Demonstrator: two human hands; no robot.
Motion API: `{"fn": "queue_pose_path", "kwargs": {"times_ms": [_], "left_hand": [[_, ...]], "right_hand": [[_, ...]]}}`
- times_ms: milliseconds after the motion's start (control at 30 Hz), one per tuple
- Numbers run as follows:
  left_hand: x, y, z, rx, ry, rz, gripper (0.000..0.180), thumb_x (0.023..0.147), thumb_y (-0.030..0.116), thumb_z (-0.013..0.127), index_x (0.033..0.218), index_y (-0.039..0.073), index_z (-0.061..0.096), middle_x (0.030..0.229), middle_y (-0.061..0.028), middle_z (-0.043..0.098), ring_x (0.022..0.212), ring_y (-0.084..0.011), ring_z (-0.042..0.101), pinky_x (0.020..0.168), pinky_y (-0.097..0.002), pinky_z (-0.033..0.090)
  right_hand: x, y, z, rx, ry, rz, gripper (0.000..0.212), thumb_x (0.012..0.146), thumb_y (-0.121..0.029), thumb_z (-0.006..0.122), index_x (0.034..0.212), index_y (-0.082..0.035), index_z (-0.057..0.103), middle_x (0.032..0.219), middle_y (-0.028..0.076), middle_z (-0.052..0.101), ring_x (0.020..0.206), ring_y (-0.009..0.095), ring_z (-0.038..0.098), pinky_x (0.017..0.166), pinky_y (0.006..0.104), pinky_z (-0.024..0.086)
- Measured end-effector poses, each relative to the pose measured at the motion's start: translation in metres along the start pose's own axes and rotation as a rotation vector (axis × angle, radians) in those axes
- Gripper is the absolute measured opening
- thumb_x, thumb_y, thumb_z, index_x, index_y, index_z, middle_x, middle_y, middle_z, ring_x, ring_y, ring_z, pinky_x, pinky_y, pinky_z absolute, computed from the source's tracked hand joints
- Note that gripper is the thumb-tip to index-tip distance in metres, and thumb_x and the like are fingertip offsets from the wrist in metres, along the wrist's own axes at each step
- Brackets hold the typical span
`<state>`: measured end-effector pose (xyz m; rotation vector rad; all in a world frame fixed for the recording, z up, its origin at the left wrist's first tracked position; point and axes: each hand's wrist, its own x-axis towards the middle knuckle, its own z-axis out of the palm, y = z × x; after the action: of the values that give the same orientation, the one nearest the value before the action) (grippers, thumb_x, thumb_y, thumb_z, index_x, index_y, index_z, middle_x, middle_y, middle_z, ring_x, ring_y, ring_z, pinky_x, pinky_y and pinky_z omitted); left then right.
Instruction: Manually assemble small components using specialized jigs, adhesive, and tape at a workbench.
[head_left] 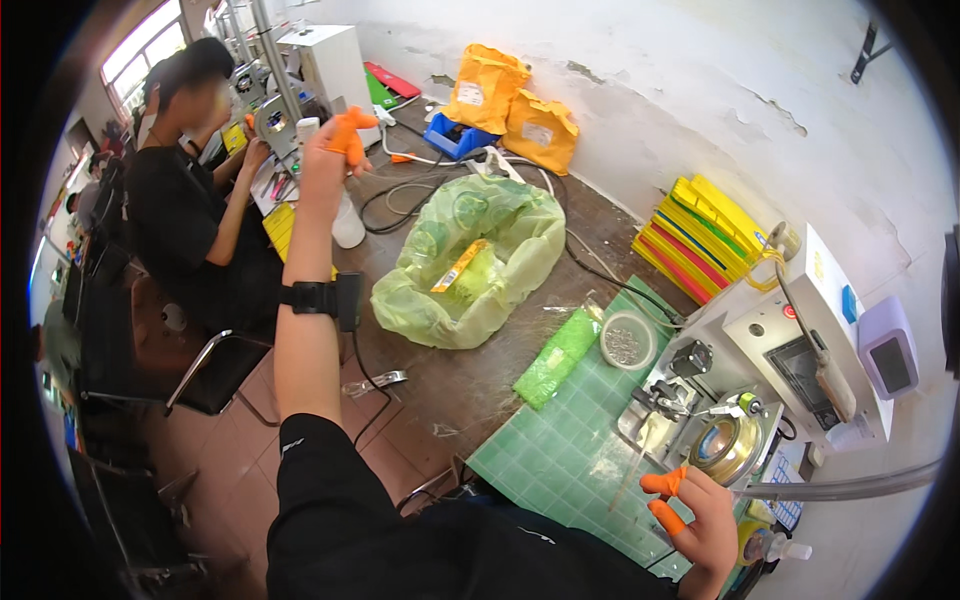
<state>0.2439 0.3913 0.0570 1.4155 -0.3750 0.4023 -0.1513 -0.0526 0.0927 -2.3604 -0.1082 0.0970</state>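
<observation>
My left hand point(335, 155) is raised at the far left of the bench, orange finger cots on its fingertips. Its fingers are pressed together, and faint thin strands trail from near them to the right; what they hold is too fine to make out. A black band with a box is strapped on that forearm. Lower right, my right hand point(705, 520) hovers over the green cutting mat point(520, 460), also in orange finger cots, thumb and forefinger apart with nothing visible between them. Closest to it is a small machine with a round brass-coloured wheel point(727, 447).
A bin lined with a pale green bag point(400, 300) stands mid-bench. Around it are a green packet point(560, 358), a bowl of small metal parts point(645, 345), yellow folders point(690, 235), orange bags point(490, 85), a blue tray point(445, 137) and loose cables. A person point(180, 190) works at the left.
</observation>
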Motion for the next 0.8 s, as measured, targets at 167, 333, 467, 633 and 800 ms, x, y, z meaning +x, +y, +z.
{"fn": "queue_pose_path", "kwargs": {"times_ms": [167,333,467,633,800], "left_hand": [[0.01,-0.008,0.008,0.189,0.05,-0.088,0.032,0.108,0.031,0.052,0.102,0.004,0.069,0.064,0.0035,0.046,0.049,-0.0068,0.039,0.051,-0.0227,0.038],[0.054,0.012,0.028,-0.169,0.127,-0.314,0.041,0.108,0.033,0.052,0.071,0.015,0.045,0.059,0.0074,0.032,0.046,-0.0062,0.027,0.043,-0.0268,0.02],[0.098,0.027,0.028,-0.206,0.139,-0.354,0.037,0.108,0.028,0.048,0.072,0.017,0.044,0.058,0.0078,0.028,0.044,-0.0067,0.022,0.042,-0.0263,0.016],[0.153,0.06,0.039,-0.114,0.295,-0.251,0.037,0.107,0.028,0.048,0.072,0.017,0.045,0.058,0.0063,0.029,0.043,-0.0072,0.022,0.04,-0.0274,0.015],[0.272,0.067,-0.032,0.211,0.377,-0.058,0.042,0.1,0.038,0.061,0.075,0.004,0.067,0.064,-0.0048,0.055,0.059,-0.0177,0.055,0.056,-0.0319,0.045]], "right_hand": [[0.003,-0.001,0.007,0.018,0.0,-0.02,0.031,0.075,0.003,0.074,0.106,-0.001,0.076,0.088,0.013,0.07,0.08,0.027,0.069,0.072,0.0325,0.053],[0.003,-0.007,0.008,-0.004,-0.003,-0.039,0.03,0.076,0.002,0.073,0.106,-0.001,0.076,0.089,0.013,0.07,0.08,0.027,0.069,0.072,0.033,0.053],[0.002,-0.007,0.009,-0.01,0.008,-0.043,0.028,0.078,0.001,0.072,0.106,0.0,0.076,0.09,0.013,0.071,0.082,0.028,0.07,0.073,0.0338,0.053],[0.001,-0.008,0.011,-0.009,0.021,-0.013,0.027,0.078,0.0,0.072,0.106,0.0,0.075,0.09,0.013,0.071,0.083,0.028,0.071,0.075,0.034,0.053],[0.003,-0.003,0.011,0.012,0.006,-0.035,0.027,0.079,0.0,0.072,0.106,0.0,0.075,0.091,0.013,0.072,0.083,0.028,0.07,0.075,0.0337,0.054]]}}
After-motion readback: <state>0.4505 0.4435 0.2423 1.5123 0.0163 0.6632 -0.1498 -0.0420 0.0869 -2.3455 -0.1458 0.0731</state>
